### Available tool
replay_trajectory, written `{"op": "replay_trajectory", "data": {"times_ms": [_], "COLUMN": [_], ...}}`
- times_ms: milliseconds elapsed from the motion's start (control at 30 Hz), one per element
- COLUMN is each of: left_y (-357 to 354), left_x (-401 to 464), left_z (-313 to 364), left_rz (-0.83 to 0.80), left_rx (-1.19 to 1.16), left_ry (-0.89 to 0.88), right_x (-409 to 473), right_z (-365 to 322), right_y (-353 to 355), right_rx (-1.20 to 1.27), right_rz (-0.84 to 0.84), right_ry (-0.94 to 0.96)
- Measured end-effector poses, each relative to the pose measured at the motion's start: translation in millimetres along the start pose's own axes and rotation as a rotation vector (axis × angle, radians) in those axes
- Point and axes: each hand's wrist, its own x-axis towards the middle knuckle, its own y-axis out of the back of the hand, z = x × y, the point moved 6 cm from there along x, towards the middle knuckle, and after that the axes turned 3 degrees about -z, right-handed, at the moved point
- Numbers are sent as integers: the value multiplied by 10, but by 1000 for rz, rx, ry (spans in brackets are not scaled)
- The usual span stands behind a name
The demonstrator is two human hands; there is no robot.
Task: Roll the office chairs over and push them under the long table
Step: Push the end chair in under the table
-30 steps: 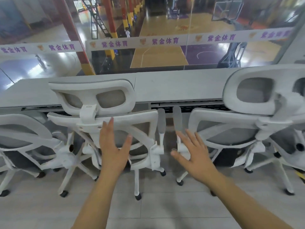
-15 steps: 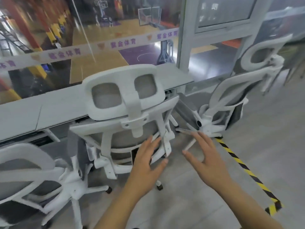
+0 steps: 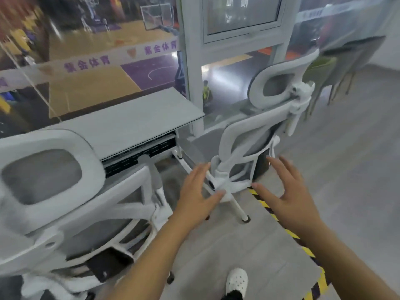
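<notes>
A white mesh office chair [image 3: 270,126] stands past the right end of the long grey table [image 3: 138,124], beside the window frame, its back turned toward me. My left hand [image 3: 195,191] and my right hand [image 3: 287,191] are both stretched out in front of me with fingers spread, holding nothing. They hover short of that chair's base. Another white chair [image 3: 65,191] is tucked at the table on my left, close to my left arm.
Yellow-black hazard tape [image 3: 287,230] runs across the grey floor under my right arm. A white window post [image 3: 190,68] stands at the table's end. Dark and green chairs [image 3: 337,68] stand at the far right. My white shoe [image 3: 237,280] shows below.
My view has swung right along the table, from the tucked chairs to the loose chair beyond the table's end. Both hands stayed open and moved with the view toward that chair.
</notes>
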Motion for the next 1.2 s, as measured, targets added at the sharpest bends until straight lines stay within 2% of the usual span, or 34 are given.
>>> {"op": "replay_trajectory", "data": {"times_ms": [167,300,400,467,600,700,867,1033,1200], "left_y": [-329,-617,-859,-996,-1190,-1283,-1313,-1248,-1012], "left_x": [1091,1755,2062,2189,2341,2397,2426,2209,1893], "left_z": [331,556,722,826,997,1093,1112,992,767], "left_rz": [51,67,73,100,227,384,562,616,669], "left_rx": [-37,146,276,350,463,435,412,330,263], "left_ry": [36,28,26,43,119,199,320,343,354], "right_x": [1010,1683,2246,2652,3397,3811,4043,3881,3598], "right_z": [527,965,1359,1638,2032,2160,2196,2194,1888], "right_y": [611,1105,1357,1440,1490,1490,1401,1246,1032], "right_rx": [-90,-106,-200,-282,-468,-520,-423,-311,-251], "right_rz": [7,10,-64,-184,-436,-507,-479,-391,-327], "right_ry": [-97,-206,-202,-185,-45,111,296,403,471]}}
